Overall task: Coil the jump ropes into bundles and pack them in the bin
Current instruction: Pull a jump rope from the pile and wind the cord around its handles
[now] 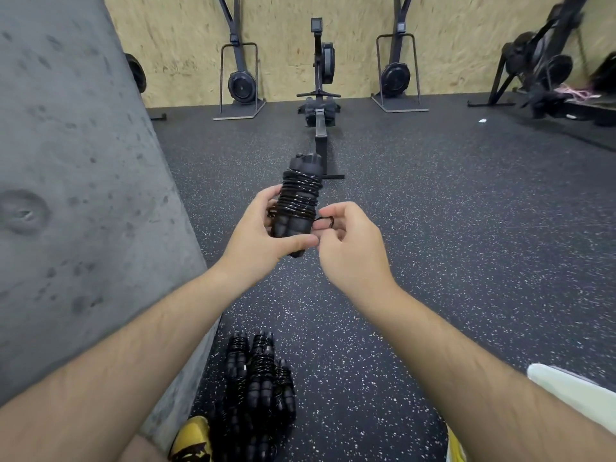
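Speckled rubber floor (433, 228): finished bundles (260, 378) lie heaped on it near the feet. One jump rope (300, 198), wound round its paired handles, is held mid-air. The left hand (263, 235) grips the handles and the right hand (350, 245) pinches the loose end (328, 222). Recommendation: keep tension and tuck that end under a wrap. No legible markings. The bin cannot be identified.

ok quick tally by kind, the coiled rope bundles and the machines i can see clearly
jump rope bundle, held: 1
coiled bundles on the floor: at least 3, pile too dark to split further
rowing machine laid flat: 1
upright machines in frame stands: 2
total: at least 7, hidden or blurred gear at the edges left out
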Tool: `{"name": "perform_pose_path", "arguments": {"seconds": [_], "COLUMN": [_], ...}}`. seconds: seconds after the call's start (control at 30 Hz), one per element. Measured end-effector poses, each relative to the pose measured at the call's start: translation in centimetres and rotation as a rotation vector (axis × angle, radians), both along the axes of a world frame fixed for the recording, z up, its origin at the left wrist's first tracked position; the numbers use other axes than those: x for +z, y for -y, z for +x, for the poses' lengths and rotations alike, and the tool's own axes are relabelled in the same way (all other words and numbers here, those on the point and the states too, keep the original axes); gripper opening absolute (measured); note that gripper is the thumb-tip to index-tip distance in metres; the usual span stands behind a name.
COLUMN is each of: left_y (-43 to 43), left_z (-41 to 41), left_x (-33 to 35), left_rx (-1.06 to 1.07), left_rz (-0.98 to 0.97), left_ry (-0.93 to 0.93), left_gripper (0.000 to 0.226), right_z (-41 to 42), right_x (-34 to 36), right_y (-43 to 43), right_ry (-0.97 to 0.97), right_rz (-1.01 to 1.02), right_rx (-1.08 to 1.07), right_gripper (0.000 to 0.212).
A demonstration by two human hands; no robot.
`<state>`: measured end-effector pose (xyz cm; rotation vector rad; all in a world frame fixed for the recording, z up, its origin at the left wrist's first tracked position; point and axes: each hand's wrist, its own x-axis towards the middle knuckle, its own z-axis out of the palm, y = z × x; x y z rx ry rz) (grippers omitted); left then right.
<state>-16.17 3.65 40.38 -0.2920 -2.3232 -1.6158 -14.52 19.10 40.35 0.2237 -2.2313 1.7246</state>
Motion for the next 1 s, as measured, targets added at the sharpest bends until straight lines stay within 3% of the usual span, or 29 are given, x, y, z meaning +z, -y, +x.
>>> {"name": "perform_pose_path", "arguments": {"seconds": [0.13,0.4,0.63,0.9,1.0], "left_y": [0.1,1.5,3.7,7.4,7.7], "left_z": [0.0,0.3,0.1,-1.1,-0.5], "left_x": [-0.3,-2.3,-4.6,-11.9,-16.0], "left_rx": [0.024,0.118,0.205,0.196,0.187], "left_rz": [-0.042,-0.217,-0.357,-0.469,-0.469], "left_ry": [-0.055,-0.034,-0.033,0.312,0.463], "left_gripper": [0.084,0.084,0.085,0.09,0.082], "right_z": [-0.1,-1.0,-2.9,-4.2,-3.8], "right_x": [-0.2,-2.2,-5.7,-12.2,-16.6], "right_y": [0.6,2.3,5.6,9.5,10.3], "right_ry": [0.019,-0.066,-0.03,0.22,0.357], "right_rz": [-0.022,0.125,0.2,0.289,0.339], "right_rx": [-0.009,0.05,0.087,0.156,0.169], "right_gripper": [0.013,0.042,0.046,0.036,0.036]}}
